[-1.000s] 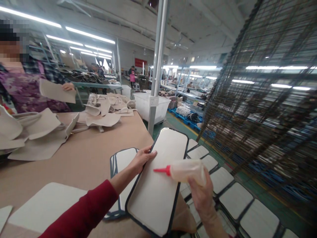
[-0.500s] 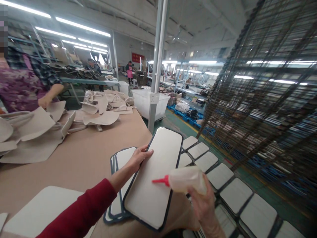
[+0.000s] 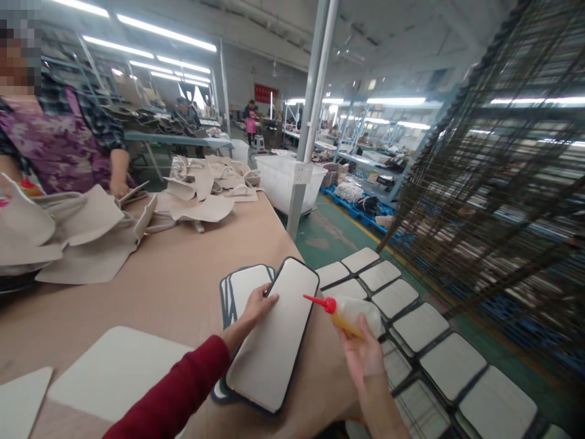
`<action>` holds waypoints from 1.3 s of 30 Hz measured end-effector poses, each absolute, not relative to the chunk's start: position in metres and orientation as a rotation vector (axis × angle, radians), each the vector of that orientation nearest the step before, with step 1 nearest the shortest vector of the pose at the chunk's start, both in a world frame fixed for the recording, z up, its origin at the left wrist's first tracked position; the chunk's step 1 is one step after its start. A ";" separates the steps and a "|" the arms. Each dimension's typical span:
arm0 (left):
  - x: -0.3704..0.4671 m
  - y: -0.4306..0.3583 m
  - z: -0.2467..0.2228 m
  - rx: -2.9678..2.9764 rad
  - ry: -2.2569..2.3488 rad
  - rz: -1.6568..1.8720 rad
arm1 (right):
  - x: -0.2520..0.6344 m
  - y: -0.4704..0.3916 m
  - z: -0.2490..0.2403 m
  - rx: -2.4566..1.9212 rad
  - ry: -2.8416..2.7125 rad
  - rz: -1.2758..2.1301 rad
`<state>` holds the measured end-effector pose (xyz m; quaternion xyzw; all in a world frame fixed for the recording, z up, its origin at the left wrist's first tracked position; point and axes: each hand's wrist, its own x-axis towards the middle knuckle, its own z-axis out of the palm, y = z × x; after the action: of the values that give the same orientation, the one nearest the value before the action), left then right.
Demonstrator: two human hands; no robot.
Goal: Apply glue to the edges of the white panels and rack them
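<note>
My left hand (image 3: 259,305) grips the left edge of a long white panel (image 3: 278,341) with rounded corners and a dark border, thumb on its face. The panel is tilted over a small stack of similar dark-edged panels (image 3: 249,277) on the table. In my right hand (image 3: 361,344) is a translucent squeeze bottle (image 3: 356,312) with a red pointed nozzle and yellowish liquid inside. Its nozzle points left, just right of the panel's upper right edge. Whether the tip touches the panel I cannot tell.
White boards (image 3: 119,366) lie on the brown-covered table (image 3: 183,262). Beige cut pieces (image 3: 91,225) are heaped at the left, near a co-worker in a purple apron (image 3: 68,134). Several white panels on a dark rack (image 3: 452,366) fill the lower right. A metal post (image 3: 311,122) and white bin (image 3: 278,177) stand beyond.
The bottle has gone from over the panel's face to beyond its right edge, its liquid now low along the side. The panel sits lower, closer to the stack. The view has shifted left.
</note>
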<state>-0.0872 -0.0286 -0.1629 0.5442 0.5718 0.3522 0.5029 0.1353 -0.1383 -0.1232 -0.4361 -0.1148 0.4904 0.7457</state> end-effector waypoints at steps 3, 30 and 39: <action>-0.091 -0.027 -0.182 1.361 1.571 0.847 | 0.133 -0.137 -0.141 -0.967 -0.155 1.152; -0.106 -0.020 -0.173 1.901 1.760 0.341 | 0.159 -0.151 -0.108 -0.782 0.165 1.233; -0.137 -0.105 -0.166 1.227 1.938 1.485 | 0.154 -0.147 -0.109 -0.776 0.147 1.317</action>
<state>-0.1371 -0.1051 -0.1659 0.4397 0.6945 0.5320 0.2032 0.1541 -0.1473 -0.1090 -0.3511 0.0663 0.5955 0.7195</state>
